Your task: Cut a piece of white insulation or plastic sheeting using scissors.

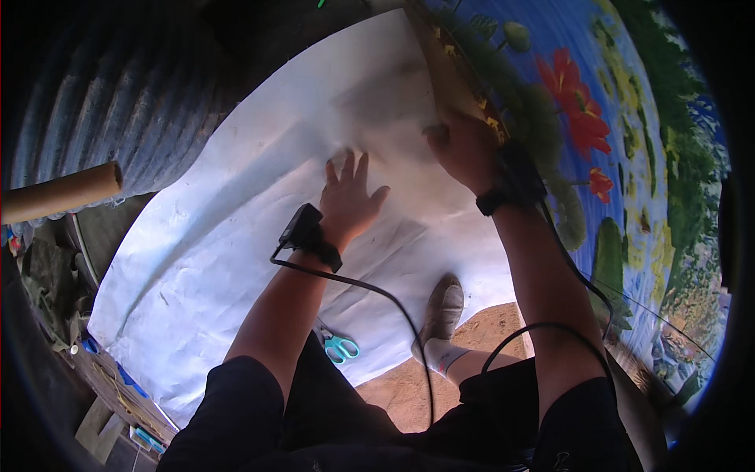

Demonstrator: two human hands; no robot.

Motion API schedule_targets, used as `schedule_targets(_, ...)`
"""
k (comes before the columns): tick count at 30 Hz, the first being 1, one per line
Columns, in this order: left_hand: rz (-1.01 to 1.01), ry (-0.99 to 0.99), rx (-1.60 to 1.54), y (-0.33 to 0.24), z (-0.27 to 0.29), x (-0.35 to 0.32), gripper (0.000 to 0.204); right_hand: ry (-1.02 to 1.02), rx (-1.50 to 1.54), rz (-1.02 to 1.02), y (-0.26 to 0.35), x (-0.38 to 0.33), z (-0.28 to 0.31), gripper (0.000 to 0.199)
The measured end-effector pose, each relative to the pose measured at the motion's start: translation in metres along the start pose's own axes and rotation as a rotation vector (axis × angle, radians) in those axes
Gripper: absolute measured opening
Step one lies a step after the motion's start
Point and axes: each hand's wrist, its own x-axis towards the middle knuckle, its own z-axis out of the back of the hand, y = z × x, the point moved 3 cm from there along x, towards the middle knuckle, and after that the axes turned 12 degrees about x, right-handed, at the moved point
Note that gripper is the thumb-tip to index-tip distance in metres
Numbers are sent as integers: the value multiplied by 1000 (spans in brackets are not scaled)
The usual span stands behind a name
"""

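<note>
My left hand (pixel 346 206) is resting, spread wide, on the white sheet (pixel 228 252); my right hand (pixel 469 153) is curving at its edge — whether it's gripping, I can't tell.

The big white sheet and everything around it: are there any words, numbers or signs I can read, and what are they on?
None that can be read.
White sheet: no lettering I can make out.
Flower picture: no readable words.
Scissors: no readable marking.
Sock: small marks, too small to read.
Dark clothing: a faint pale mark, too small to read.
</note>
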Motion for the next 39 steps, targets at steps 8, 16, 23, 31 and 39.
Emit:
schedule_targets(8,37,-7,38,-5,19,11,79,52,-2,-146,-36,-7,-19,41)
schedule_targets(16,48,-77,0,76,-10,-121,65,97,-190,-117,-75,-60,-25,66)
schedule_targets(23,207,167,5,142,-40,-240,66,465,-253,-302,-37,-119,46,60)
schedule_targets(31,74,180,-9,158,-116,-249,72,489,222,-731,-14,-291,123,56)
schedule_targets(39,-174,105,285,214,-182,-241,76,319,387,-775,-44,-407,101,63)
